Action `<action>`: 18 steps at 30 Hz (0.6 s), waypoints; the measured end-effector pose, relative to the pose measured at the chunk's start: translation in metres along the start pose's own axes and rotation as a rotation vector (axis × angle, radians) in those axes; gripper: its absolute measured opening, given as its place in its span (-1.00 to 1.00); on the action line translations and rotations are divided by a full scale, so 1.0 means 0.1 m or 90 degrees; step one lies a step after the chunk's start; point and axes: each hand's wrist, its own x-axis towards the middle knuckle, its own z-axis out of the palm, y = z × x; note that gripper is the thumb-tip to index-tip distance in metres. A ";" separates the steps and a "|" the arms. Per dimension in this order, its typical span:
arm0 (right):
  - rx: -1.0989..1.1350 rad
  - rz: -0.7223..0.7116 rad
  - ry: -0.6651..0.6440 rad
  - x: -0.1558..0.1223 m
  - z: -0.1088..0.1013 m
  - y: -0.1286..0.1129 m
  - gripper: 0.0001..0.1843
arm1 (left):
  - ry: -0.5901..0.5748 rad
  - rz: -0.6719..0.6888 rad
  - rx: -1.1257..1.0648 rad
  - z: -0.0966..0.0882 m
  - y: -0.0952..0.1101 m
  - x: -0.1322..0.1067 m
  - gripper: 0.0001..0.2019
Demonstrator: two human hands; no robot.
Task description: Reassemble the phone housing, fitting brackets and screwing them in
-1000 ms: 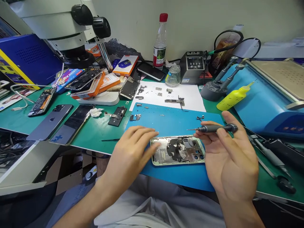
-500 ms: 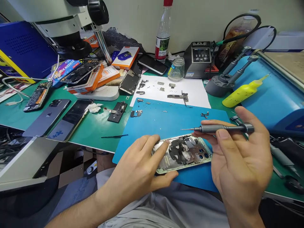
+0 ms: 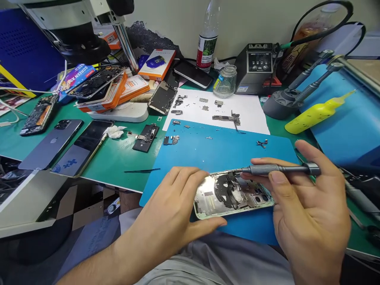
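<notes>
A pale green phone housing (image 3: 209,201), stripped of its screen, lies tilted over the blue mat (image 3: 190,152). My left hand (image 3: 170,209) grips its left end, with fingers along the far edge and the thumb by the near edge. Inside the housing is a black round flex part (image 3: 224,190), and camera holes show at the right end. In my right hand (image 3: 314,213) is a grey precision screwdriver (image 3: 264,170), held nearly level. Its tip is at the housing's far edge; exact contact is hard to see.
Small phone parts and a logic board (image 3: 225,118) lie on white paper (image 3: 196,114) behind the mat. Tweezers (image 3: 141,171), a battery (image 3: 146,138) and phones (image 3: 84,148) are to the left. A glass jar (image 3: 225,83), soldering station (image 3: 255,69) and yellow bottle (image 3: 317,116) stand behind.
The screwdriver has come down so its tip meets the housing's far edge. My left index finger has drawn back from the inside of the housing. The camera view has shifted slightly.
</notes>
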 end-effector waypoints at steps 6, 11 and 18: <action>0.083 0.053 0.014 0.06 -0.02 0.01 -0.42 | -0.027 0.025 0.121 0.05 0.08 0.02 -0.32; 0.103 0.057 0.012 0.05 -0.03 0.00 -0.44 | -0.001 0.004 0.143 0.16 0.17 -0.02 -0.35; 0.125 0.049 0.017 0.04 -0.04 -0.01 -0.43 | -0.013 -0.005 0.105 0.18 0.25 -0.08 -0.52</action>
